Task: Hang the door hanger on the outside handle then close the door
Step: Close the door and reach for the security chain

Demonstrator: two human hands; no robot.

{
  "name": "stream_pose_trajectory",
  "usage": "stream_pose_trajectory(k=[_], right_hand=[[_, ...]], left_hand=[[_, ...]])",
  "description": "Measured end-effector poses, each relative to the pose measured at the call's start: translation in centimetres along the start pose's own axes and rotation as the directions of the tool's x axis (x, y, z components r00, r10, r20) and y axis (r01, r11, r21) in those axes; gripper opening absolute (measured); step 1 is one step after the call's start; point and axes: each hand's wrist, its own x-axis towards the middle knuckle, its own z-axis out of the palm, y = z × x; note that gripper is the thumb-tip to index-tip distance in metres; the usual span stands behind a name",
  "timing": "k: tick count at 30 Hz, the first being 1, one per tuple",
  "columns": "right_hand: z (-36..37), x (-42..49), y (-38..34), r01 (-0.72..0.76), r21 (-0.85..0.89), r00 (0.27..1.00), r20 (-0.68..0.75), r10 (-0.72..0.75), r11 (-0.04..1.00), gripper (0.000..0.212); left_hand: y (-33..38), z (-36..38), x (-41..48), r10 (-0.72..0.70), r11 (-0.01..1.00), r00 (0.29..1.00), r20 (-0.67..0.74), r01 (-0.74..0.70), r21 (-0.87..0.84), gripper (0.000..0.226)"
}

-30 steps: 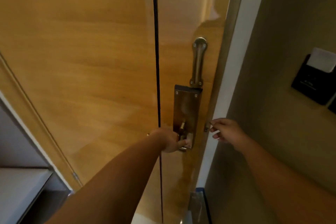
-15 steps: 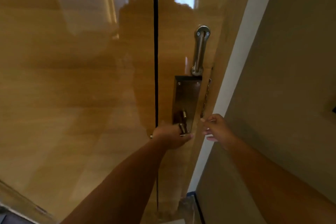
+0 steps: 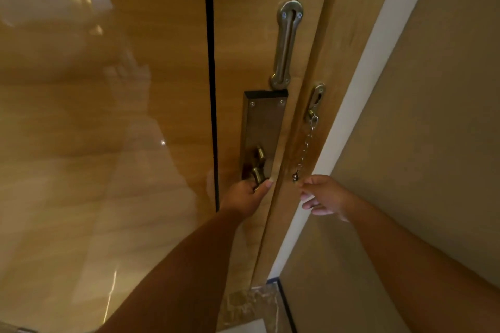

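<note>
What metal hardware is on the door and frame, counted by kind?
Handle: 1
Lock plate: 1
Chain slide track: 1
Chain anchor: 1
Chain: 1
Total: 5

One door, two of my hands, and a small set of brass fittings on the door and its frame.

I count one glossy wooden door with one dark vertical groove; one lock plate showing two screws at its top edge; one handle, in my left hand; one slotted chain-guard track with two screws at its upper end; one chain hanging from one anchor on the frame; my right hand just below the chain's end, fingers loosely apart.
</note>
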Motion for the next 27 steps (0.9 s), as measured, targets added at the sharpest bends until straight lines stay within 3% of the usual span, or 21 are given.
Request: stream_pose_trajectory(k=[11, 14, 16, 18, 21, 24, 27], right_hand=[[0.2, 1.8, -0.4, 0.000, -0.039, 0.999, 0.054, 0.002, 0.999, 0.018], [0.4, 1.2, -0.8, 0.038, -0.001, 0.997, 0.067, -0.038, 0.999, 0.014], [0.4, 0.3, -1.1, 0.043, 0.033, 0.996, 0.076, -0.045, 0.999, 0.005], [0.4, -1.0, -1.2, 0.047, 0.071, 0.994, 0.093, -0.054, 0.996, 0.006], [0.5, -3.4, -1.7, 0.127, 0.122, 0.990, 0.044, -0.133, 0.984, 0.004], [0.4, -5.9, -1.8, 0.300, 0.054, 0.953, -0.050, -0.298, 0.952, 0.025], [0.2, -9.2, -1.6, 0.378, 0.034, 0.925, -0.065, -0.375, 0.925, 0.042]], left_hand=[[-1.4, 0.3, 2.3, -0.022, 0.999, 0.999, 0.027, 0.021, 0.031, 0.051], [-0.9, -0.4, 2.5, -0.030, 0.995, 0.998, 0.063, 0.024, 0.098, 0.062], [0.1, -1.8, 2.6, -0.016, 0.971, 0.993, 0.118, -0.013, 0.239, 0.074], [1.7, -3.2, 2.6, 0.010, 0.878, 0.986, 0.165, -0.087, 0.471, 0.075], [4.7, -4.6, 1.7, 0.030, 0.647, 0.995, 0.092, -0.090, 0.757, 0.058], [7.1, -5.2, -1.3, 0.105, 0.509, 0.993, 0.046, -0.094, 0.856, 0.045], [8.5, -6.8, -6.6, 0.083, 0.490, 0.997, 0.007, -0.047, 0.870, 0.046]])
